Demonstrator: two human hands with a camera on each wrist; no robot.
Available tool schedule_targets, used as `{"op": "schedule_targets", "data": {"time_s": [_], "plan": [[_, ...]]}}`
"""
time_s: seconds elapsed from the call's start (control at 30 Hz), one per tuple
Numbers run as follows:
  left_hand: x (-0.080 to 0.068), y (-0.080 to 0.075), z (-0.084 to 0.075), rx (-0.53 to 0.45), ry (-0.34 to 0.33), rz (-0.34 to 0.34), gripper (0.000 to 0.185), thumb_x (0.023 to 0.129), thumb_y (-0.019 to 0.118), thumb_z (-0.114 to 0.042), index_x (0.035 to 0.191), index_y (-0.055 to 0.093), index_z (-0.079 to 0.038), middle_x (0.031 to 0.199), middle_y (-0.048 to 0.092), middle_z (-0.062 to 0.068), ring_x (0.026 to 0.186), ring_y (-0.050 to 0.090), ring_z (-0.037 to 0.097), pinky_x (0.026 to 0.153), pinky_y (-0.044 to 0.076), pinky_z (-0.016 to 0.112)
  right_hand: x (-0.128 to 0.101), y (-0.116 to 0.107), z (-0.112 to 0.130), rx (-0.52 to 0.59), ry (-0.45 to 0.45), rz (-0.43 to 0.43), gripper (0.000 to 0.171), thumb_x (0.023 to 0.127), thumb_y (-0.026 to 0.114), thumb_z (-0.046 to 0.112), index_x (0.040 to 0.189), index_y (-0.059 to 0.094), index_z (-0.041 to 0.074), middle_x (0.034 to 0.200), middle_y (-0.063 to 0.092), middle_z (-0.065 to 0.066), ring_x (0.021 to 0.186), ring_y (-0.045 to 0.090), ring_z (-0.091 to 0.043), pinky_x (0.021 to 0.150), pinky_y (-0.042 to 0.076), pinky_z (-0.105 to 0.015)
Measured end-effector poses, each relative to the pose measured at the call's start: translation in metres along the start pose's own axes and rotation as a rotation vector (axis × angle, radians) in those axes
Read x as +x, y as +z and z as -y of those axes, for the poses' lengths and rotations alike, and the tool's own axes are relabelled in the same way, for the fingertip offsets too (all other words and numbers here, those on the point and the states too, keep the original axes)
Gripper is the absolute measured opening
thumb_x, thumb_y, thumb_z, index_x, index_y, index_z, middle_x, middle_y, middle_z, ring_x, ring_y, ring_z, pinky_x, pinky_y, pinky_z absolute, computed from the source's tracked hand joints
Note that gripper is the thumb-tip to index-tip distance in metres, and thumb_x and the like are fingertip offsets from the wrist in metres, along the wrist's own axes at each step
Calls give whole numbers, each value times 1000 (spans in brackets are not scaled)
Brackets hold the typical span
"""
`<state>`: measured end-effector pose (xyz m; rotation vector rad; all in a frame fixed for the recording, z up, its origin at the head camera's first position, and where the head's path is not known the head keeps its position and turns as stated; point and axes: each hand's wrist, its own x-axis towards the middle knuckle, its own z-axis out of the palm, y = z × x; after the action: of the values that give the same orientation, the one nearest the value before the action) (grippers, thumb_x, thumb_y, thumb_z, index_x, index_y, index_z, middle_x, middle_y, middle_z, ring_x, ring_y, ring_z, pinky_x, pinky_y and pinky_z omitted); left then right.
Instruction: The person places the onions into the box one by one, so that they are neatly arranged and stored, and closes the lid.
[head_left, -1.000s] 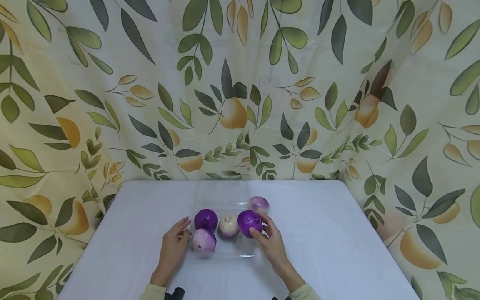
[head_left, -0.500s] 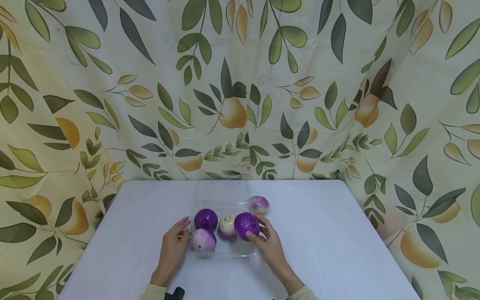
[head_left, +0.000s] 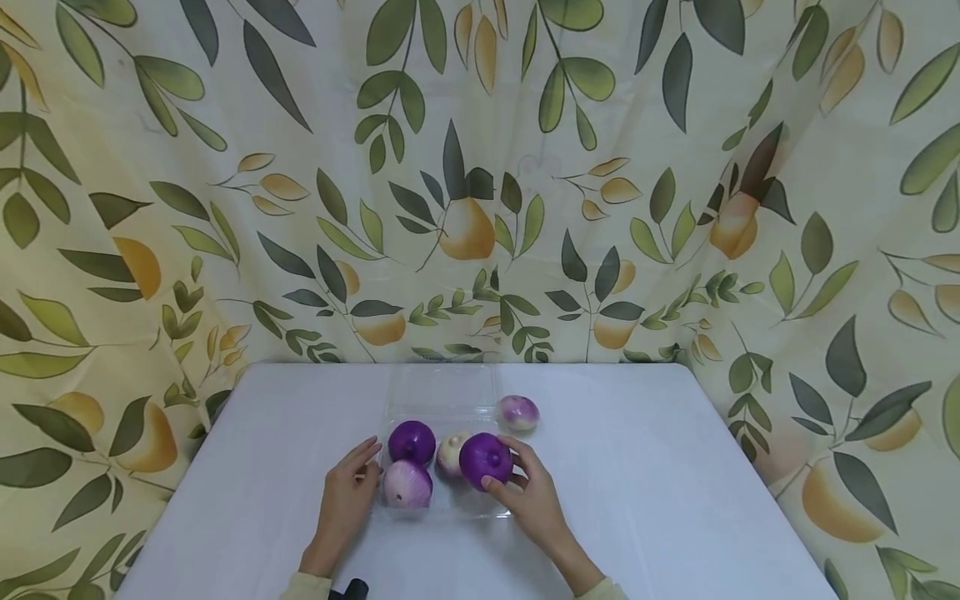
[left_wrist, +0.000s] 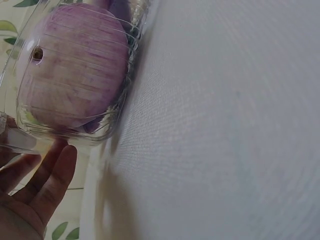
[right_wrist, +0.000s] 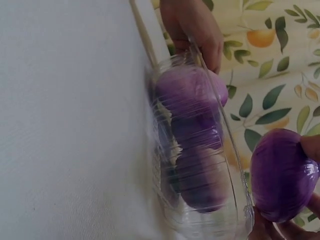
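Observation:
A clear plastic clamshell container (head_left: 459,502) lies open at the middle of the white table (head_left: 660,500). Inside it are a dark purple onion (head_left: 411,441), a pale purple onion (head_left: 407,484) and a whitish onion (head_left: 448,454). My right hand (head_left: 528,498) grips another dark purple onion (head_left: 485,461) just over the container's right front part; in the right wrist view this onion (right_wrist: 282,175) hangs above the rim. My left hand (head_left: 352,487) rests with straight fingers (left_wrist: 55,172) against the container's left wall (left_wrist: 65,134).
One more pale purple onion (head_left: 518,412) lies on the table just outside the container's back right corner. The container's lid (head_left: 442,387) lies flat behind it. A leaf-and-pear patterned curtain (head_left: 480,183) hangs around the table's back and sides.
My right hand has carried the dark purple onion a little left and toward me, over the container. The left hand has stayed against the container's left side.

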<state>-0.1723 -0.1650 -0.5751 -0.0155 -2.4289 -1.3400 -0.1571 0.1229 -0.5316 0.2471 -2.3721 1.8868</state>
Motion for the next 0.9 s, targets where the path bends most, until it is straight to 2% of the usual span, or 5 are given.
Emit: {"op": "schedule_targets", "data": {"time_s": [0.13,0.27,0.37,0.6,0.9], "plan": [[1,0,1,-1,7,-10,33,89,63,-3,122,69,-4,133,65,3,86,66,10,73,57,21,-1,2,15,-102,-35,-1,61,75,83,10,131,58,12,132,59,-7,113,59,-26,85,56,-25],[2,0,1,-10,19,-6,32,90,61,-3,122,69,-3,133,65,4,85,66,9,71,56,20,2,2,15,-188,-82,30,62,75,83,15,131,59,16,132,59,-2,113,59,-20,85,55,-27],[3,0,1,-6,23,-13,32,91,60,-2,121,69,-3,132,65,5,84,66,9,70,56,20,6,3,1,-212,-133,54,62,74,84,23,130,58,24,131,58,4,113,58,-16,85,54,-27],[4,0,1,6,39,-20,32,89,60,-1,120,69,-2,131,66,8,85,68,12,70,56,19,6,6,1,-232,-162,70,64,72,85,19,130,59,22,130,59,1,114,59,-20,84,55,-28],[2,0,1,-2,-19,1,32,92,60,-5,122,69,-5,134,64,3,88,66,11,74,57,21,3,8,2,-368,-178,105,67,70,85,17,131,59,23,137,54,-2,118,59,-21,91,55,-32]]}}
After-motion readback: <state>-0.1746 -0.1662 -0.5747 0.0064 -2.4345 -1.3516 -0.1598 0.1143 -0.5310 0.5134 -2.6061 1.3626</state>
